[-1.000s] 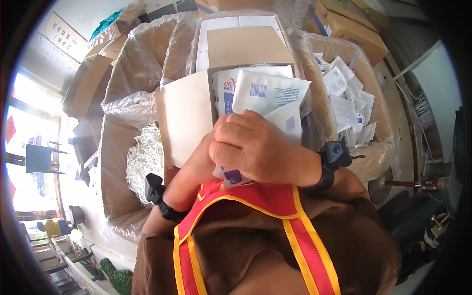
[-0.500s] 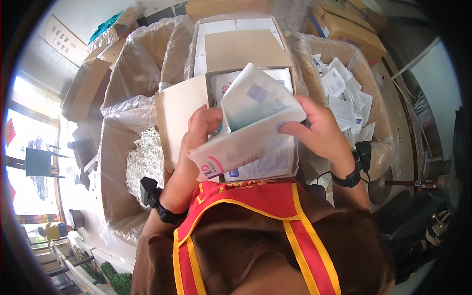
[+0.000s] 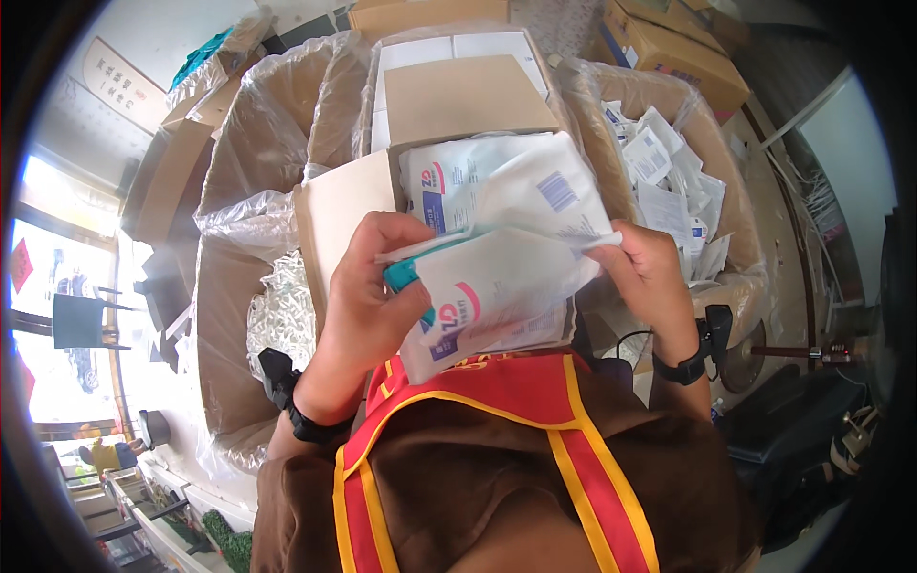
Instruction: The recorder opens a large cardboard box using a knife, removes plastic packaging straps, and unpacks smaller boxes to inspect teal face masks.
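Note:
A white pouch [image 3: 497, 277] with pink and blue print is held over an open cardboard box [image 3: 349, 196] just in front of my apron. Its left edge is gripped by my left hand [image 3: 377, 296], thumb bent over it. A teal piece [image 3: 403, 275] shows beside the left fingers; most of it is hidden, so its kind is unclear. On the other side, my right hand [image 3: 654, 272] pinches the pouch's right corner between thumb and fingers. Similar white packets [image 3: 435, 177] lie in the box under the pouch.
Left stands a plastic-lined carton [image 3: 224, 334] with small white pieces [image 3: 282, 310] in it. A lined carton [image 3: 721, 115] full of loose white packets [image 3: 659, 167] is at right. White boxes [image 3: 487, 46] fill another carton beyond. A closed cardboard carton [image 3: 669, 57] sits far right.
The pouch has flattened and its wide-open mouth has narrowed. My left hand has turned, now showing its thumb and the teal piece. My right hand has shifted slightly right and down.

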{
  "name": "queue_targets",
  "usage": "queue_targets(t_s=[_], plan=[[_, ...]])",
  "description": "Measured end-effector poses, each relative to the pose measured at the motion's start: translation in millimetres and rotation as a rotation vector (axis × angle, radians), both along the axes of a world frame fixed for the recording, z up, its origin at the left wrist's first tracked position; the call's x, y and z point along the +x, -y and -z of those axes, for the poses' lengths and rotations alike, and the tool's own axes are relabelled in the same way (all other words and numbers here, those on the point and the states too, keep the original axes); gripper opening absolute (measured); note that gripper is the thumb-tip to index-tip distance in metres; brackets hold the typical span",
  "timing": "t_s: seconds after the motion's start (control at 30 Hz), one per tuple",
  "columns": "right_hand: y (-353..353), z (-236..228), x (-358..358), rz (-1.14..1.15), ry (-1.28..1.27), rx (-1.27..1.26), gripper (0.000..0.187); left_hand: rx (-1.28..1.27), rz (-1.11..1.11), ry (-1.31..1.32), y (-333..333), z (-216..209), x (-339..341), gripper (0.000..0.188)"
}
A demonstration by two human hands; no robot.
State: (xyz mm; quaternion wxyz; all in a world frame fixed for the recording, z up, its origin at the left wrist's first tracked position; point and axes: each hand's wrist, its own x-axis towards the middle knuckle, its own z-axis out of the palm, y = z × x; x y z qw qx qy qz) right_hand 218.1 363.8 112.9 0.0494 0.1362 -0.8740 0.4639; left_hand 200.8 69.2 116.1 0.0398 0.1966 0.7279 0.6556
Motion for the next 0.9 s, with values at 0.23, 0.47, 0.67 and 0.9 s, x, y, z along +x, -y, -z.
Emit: queue_targets(t_s=[0.23,0.47,0.67,0.9], plan=[[-24,4,5,0.011,-0.063,-0.05,0.011,0.103,0.028,0.162,-5,-3,4,0.031],[-37,-1,5,0.035,-0.092,0.017,0.011,0.12,0.063,0.24,-6,-13,7,0.025],[-56,-1,-4,0.2,-0.08,-0.006,0.011,-0.163,0.227,0.252,16,3,-5,0.03],[-34,-9,-23,0.128,-0.094,-0.03,0.013,-0.168,0.168,0.224,16,11,-11,0.028]])
